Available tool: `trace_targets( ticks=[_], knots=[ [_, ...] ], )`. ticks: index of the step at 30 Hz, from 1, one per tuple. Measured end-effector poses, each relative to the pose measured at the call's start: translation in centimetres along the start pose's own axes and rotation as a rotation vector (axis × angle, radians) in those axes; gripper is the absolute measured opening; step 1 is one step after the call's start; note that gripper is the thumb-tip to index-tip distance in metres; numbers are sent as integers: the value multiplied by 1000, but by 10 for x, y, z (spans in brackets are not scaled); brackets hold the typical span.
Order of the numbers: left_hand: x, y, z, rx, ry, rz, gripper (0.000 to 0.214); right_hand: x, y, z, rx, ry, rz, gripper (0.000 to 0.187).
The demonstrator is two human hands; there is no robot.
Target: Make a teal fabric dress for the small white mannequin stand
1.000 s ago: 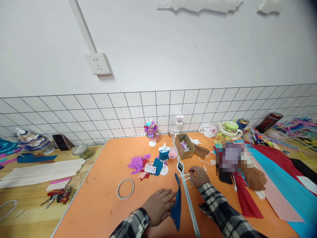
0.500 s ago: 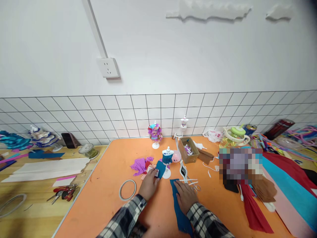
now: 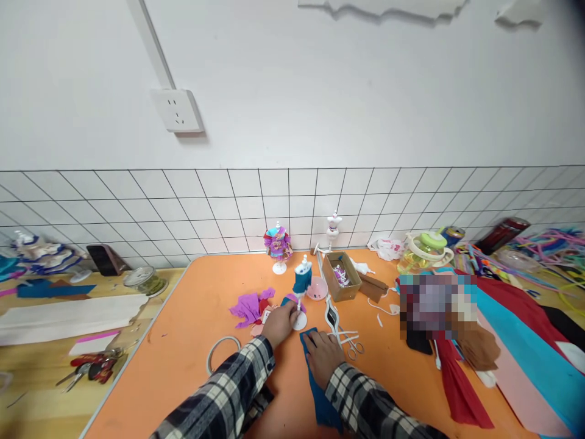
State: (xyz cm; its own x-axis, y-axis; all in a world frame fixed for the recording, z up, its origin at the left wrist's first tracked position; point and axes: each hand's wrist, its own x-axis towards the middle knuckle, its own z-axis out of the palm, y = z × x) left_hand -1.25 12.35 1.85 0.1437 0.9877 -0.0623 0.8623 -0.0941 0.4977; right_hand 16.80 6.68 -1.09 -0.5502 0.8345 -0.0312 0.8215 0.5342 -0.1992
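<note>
My left hand (image 3: 280,325) is closed around the thin stem of a small white dress-form mannequin (image 3: 302,279), which leans slightly and wears a dark-blue wrap. Part of the stem is covered by the fingers. My right hand (image 3: 323,356) lies flat, fingers stretched out, on a long dark-blue strip (image 3: 325,407) that looks like crepe paper. White tweezers (image 3: 332,314) and scissors (image 3: 355,349) lie just beyond that hand. Purple crumpled crepe paper (image 3: 247,308) is beside the left hand, and a small pink bowl (image 3: 317,289) stands behind the mannequin.
Near the wall stand a dressed mannequin (image 3: 278,245), a bare mannequin (image 3: 334,228) and a cardboard box (image 3: 342,277). A tape ring (image 3: 214,352) lies at left, past it keys (image 3: 94,369). Coloured sheets (image 3: 516,347) and a teapot (image 3: 425,253) occupy the right.
My left hand has moved from the blue piece onto the mannequin's stem and gripped it; the mannequin now tilts. My right hand stays on the blue strip. The view has shifted slightly.
</note>
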Motion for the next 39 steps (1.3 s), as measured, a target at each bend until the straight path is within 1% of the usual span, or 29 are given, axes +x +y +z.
trace_targets(
  ticks=[4, 7, 11, 15, 19, 22, 25, 28, 31, 34, 36, 38, 39],
  knots=[
    [0, -3, 1, -15, -7, -14, 20, 2, -8, -9, 18, -12, -29, 48],
    [-2, -3, 0, -44, -17, 7, 18, 1, -13, -13, 37, -30, -23, 43],
    [-2, -3, -3, -64, -16, 14, 18, 3, -17, -14, 53, -30, -10, 35],
    [-2, -1, -4, -50, -6, 27, 20, 6, -21, -14, 62, -25, 5, 35],
    [-7, 0, 0, -13, 4, 53, 20, 5, -22, -17, 82, -30, -3, 35],
    [-11, 0, 3, 9, 33, 71, 24, -6, -16, -21, 109, -34, -54, 32],
    [-14, -1, 5, 9, 65, 95, 25, -27, -2, -22, 145, -26, -107, 33],
    [-15, 0, 6, 2, 101, 123, 23, -47, 13, -19, 135, -74, -154, 32],
    [-14, 1, 7, 0, 131, 148, 23, -58, 17, -14, 118, -115, -191, 38],
    [-13, -1, 5, 2, 147, 162, 31, -61, 12, -15, 121, -110, -170, 37],
    [-16, -4, 2, 4, 159, 159, 39, -63, 10, -17, 147, -74, -139, 34],
    [-26, -7, -2, 6, 194, 141, 46, -69, 15, -19, 180, -20, -105, 33],
    [-35, -8, -3, 6, 220, 131, 48, -72, 20, -20, 186, 5, -84, 33]
  ],
)
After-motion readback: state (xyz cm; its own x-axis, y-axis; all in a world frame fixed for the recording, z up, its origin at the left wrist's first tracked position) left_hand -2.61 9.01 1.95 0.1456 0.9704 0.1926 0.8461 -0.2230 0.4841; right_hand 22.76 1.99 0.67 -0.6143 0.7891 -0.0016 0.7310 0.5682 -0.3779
